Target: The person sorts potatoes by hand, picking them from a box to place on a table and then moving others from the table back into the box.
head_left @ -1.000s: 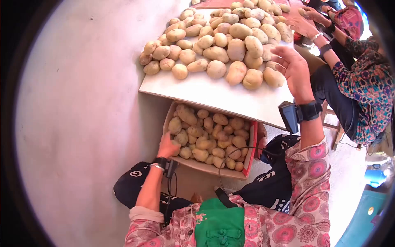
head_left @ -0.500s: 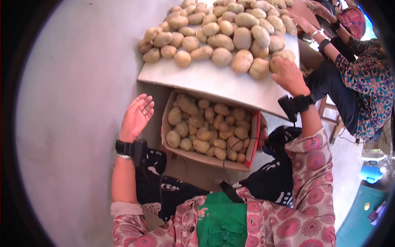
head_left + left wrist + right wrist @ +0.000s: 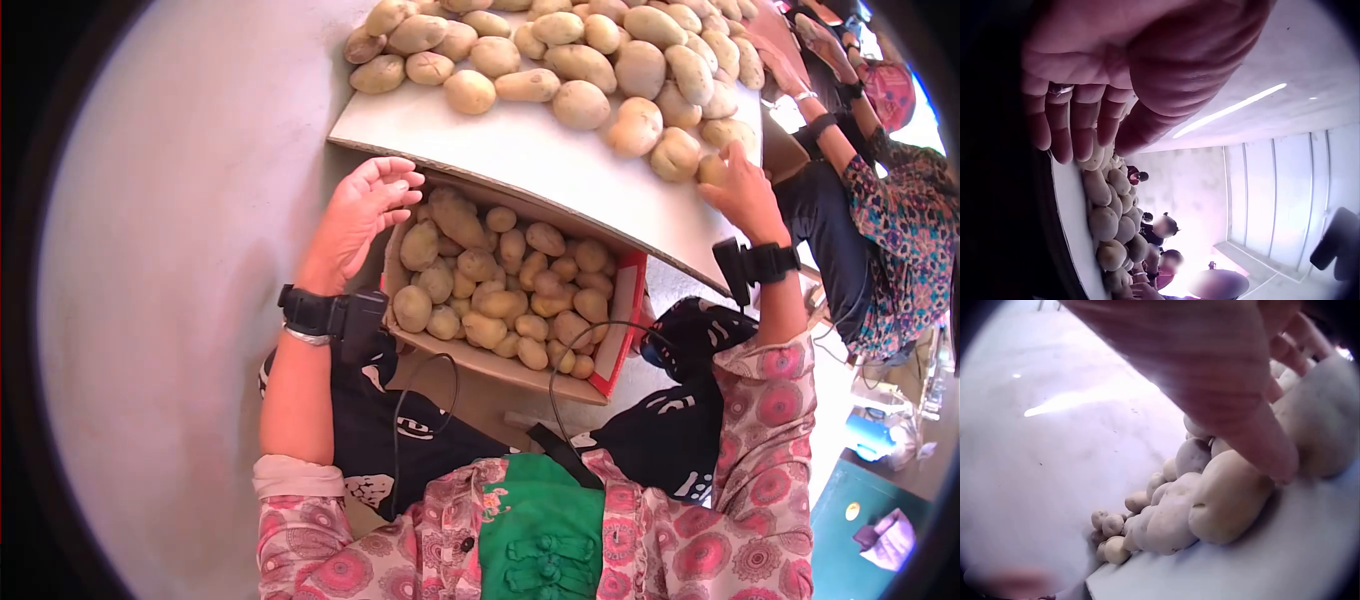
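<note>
Potatoes lie spread over a white board. At the board's right front, my right hand grips a potato; the right wrist view has the thumb of that hand against the large potato, beside another potato. My left hand is empty, fingers loosely bent, by the board's left front corner and above the box's left end. In the left wrist view the left hand shows its palm and a ring, with potatoes beyond.
Below the board's front edge stands a cardboard box full of potatoes, between the person's knees. Another person in a patterned top sits at the right, hands near the potatoes. A teal surface is at the lower right.
My left hand left the box's left side, then moved up towards the board's corner. My right hand came down from over the pile and took hold of a potato. The head view has shifted.
</note>
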{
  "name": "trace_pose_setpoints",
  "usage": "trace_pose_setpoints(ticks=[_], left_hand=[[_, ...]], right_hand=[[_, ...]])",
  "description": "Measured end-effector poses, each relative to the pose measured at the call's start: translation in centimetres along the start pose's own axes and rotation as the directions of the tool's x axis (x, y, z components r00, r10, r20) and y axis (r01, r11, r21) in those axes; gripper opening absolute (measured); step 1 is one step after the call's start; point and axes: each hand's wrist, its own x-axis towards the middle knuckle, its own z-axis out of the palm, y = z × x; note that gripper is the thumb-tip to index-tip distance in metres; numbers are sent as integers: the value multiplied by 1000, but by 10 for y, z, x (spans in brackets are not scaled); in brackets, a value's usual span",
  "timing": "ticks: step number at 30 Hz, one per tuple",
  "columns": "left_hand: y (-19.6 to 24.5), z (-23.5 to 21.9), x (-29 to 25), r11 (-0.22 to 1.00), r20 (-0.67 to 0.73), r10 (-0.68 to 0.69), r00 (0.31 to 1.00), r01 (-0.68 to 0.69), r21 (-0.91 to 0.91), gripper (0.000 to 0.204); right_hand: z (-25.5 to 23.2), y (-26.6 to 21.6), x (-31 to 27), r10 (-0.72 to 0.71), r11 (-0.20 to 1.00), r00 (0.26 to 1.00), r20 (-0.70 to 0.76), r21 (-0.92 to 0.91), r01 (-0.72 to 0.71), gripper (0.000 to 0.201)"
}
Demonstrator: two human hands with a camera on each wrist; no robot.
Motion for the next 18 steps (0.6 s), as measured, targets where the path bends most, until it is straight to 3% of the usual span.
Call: trace_pose_setpoints(ticks=[2, 8, 12, 16, 18], left_hand=[[-1, 3, 2, 1000, -13, -5, 1000, 5, -23, 28], [-6, 4, 14, 999, 10, -25, 1000, 25, 33, 29], [-5, 10, 22, 999, -34, -24, 999, 25, 31, 26], [-3, 17, 28, 998, -13, -55, 998, 56, 42, 27], [-1, 19, 25, 998, -6, -48, 999, 48, 49, 26]], right_hand=[[-1, 1, -5, -35, 997, 999, -39, 73, 38, 52], [-15, -11, -22, -65, 988, 976, 208, 148, 34, 57], [-1, -26, -40, -243, 964, 959, 148, 142, 223, 45], [-11, -59, -52, -367, 922, 886, 284, 237, 306, 45], [-8, -72, -58, -639, 734, 730, 244, 477, 483, 53]])
